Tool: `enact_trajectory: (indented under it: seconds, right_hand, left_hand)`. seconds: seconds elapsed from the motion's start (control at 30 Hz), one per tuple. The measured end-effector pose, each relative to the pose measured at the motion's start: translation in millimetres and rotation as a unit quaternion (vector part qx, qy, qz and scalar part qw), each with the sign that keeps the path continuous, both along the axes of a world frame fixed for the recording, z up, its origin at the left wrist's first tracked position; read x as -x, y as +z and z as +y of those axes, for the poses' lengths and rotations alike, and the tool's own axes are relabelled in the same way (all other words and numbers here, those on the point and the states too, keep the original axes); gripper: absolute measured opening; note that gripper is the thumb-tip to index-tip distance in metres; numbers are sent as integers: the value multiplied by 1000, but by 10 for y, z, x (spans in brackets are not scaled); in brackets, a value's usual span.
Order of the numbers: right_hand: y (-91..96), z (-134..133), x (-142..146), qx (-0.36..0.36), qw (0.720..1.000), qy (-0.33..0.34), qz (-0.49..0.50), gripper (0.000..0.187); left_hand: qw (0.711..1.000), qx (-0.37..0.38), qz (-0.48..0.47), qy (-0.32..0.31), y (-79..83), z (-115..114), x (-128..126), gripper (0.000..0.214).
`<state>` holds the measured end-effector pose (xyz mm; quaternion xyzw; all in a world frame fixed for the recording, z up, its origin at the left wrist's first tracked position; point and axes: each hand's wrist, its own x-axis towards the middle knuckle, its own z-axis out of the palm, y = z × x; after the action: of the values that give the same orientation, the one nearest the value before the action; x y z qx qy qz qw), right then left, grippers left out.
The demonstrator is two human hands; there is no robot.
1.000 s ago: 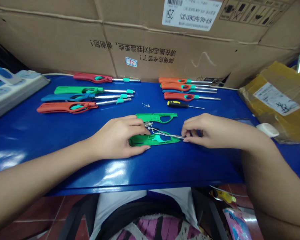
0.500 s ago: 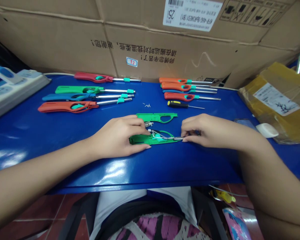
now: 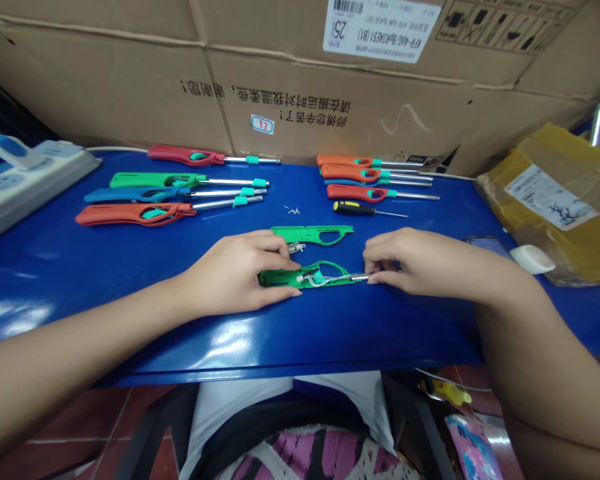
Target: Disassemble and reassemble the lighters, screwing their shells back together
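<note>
On the blue table lies an opened lower half of a green lighter casing [image 3: 280,278], with white wires and a teal trigger [image 3: 317,275] inside it. My left hand [image 3: 245,273] grips the rear of this half between thumb and fingers. My right hand [image 3: 397,261] pinches a metal tube [image 3: 361,277] at the casing's front end; most of the tube is hidden by the hand. Just beyond lies the other green casing half [image 3: 307,234]. A small whitish metallic part [image 3: 296,248] shows beside my left fingertips, partly covered.
Several lighters [image 3: 145,213] lie at the back left, and more lighters [image 3: 370,193] at the back right. A black-and-yellow screwdriver [image 3: 355,208] and tiny screws [image 3: 293,211] lie beyond the casing. A large cardboard box [image 3: 145,80] walls off the back; a power strip [image 3: 40,170] stands left.
The wires have shifted lower and deeper into the green casing half. My right hand and the metal tube have moved very slightly right; my left hand keeps its hold.
</note>
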<state>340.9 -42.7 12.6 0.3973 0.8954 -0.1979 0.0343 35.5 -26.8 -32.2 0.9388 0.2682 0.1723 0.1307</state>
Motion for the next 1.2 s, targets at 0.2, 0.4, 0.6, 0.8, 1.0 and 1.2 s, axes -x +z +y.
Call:
enact_trajectory:
  seconds: [0.2,0.4,0.6,0.8,1.0,1.2]
  right_hand:
    - [-1,-2,7,1,1000,3,-24,12]
    - [50,-50,-1,-27,1000,-9,-12,7]
    - [-48,-89,199,-68,991,-17,116,11]
    - [-194,-102,331,-33,988,24,151,13]
    - [-217,-85,334,-13,981,36,191,10]
    - [-247,-72,328,-15,977,26,213,8]
  left_hand:
    - [1000,10,-10,6,-14,5,0,30]
    - [999,-26,7,24,32,-36,-17,35]
    - [999,7,-28,20,68,-114,-48,27]
    - [999,27,-40,4,-29,-132,-86,20]
    - [996,33,-78,-4,-57,-121,-98,16]
    - [996,20,-84,-10,-62,-112,-102,14]
